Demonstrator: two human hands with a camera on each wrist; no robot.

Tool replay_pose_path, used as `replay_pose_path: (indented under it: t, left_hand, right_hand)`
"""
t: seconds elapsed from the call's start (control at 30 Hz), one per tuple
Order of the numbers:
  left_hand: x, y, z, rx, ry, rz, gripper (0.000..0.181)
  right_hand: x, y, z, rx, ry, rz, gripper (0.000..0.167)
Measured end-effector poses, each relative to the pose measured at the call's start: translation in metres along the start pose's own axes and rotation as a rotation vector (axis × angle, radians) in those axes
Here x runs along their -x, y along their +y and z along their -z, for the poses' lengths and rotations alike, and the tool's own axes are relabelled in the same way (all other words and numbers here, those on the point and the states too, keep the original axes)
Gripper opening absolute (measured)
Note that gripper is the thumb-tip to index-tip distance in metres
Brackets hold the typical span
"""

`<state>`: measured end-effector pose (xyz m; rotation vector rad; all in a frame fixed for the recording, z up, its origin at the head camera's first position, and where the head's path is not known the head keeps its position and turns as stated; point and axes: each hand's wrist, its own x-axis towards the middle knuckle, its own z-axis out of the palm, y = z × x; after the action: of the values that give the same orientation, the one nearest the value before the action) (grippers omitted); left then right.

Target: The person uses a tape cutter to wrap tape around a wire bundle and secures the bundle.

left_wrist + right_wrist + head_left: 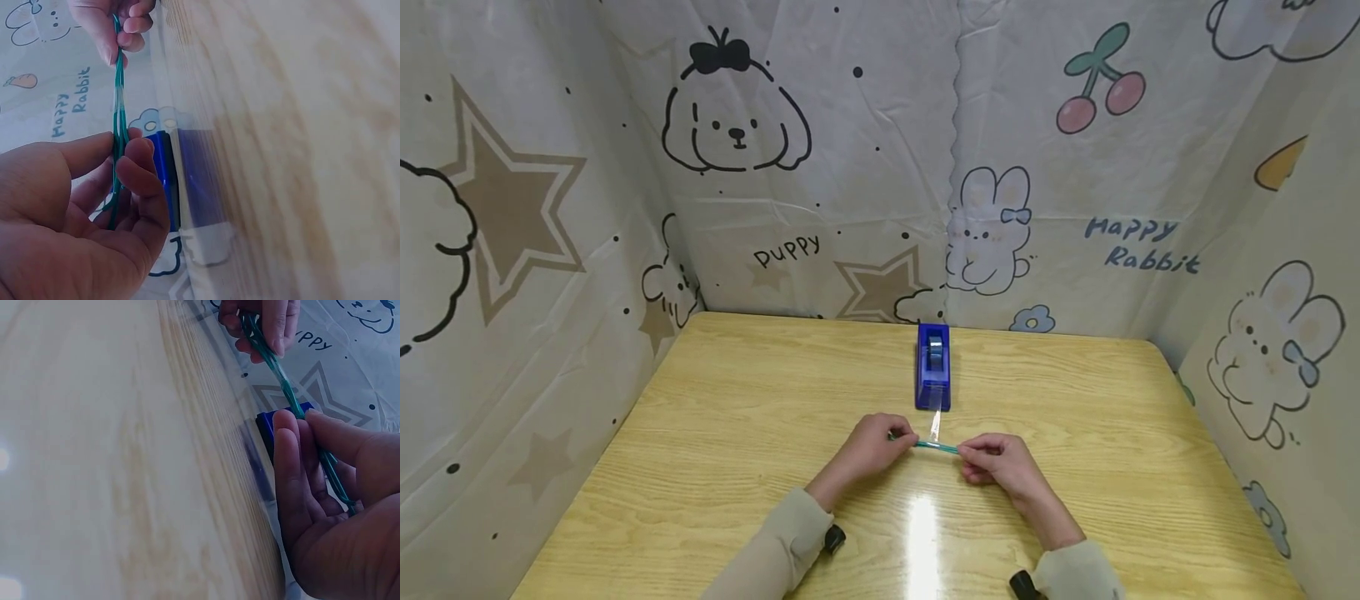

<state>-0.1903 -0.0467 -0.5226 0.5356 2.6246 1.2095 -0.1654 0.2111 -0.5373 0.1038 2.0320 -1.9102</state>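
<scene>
A bundle of thin green cord (pixel 946 449) is stretched between my two hands over the table. My left hand (pixel 877 443) pinches its left end, and my right hand (pixel 1002 467) pinches the right end between thumb and fingers. Beyond the hands stands a blue tape dispenser (pixel 932 393). From its front a strip of clear tape (pixel 935 426) runs down to the middle of the bundle. Both wrist views show a shiny clear band around the middle of the green cord (pixel 117 125). Loose cord ends lie within each palm, partly hidden by the fingers.
The wood-grain table (pixel 760 375) carries the dispenser near its back edge. A printed curtain (pixel 850 167) encloses the back and both sides. A bright light reflection shows on the tabletop in front of the hands.
</scene>
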Motion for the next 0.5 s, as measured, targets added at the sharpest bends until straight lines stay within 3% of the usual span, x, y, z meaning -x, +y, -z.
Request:
replay_pose_path:
  t: [0.37, 0.5]
  left_hand:
    - [-0.0034, -0.0014, 0.0042, 0.103, -0.028, 0.085, 0.026]
    - [-0.004, -0.003, 0.0048, 0.131, -0.06, 0.085, 0.025]
  right_hand:
    - [-0.0044, 0.0051, 0.0026, -0.052, 0.033, 0.017, 0.023]
    - [-0.0047, 0.0054, 0.0021, -0.058, 0.03, 0.023, 0.023]
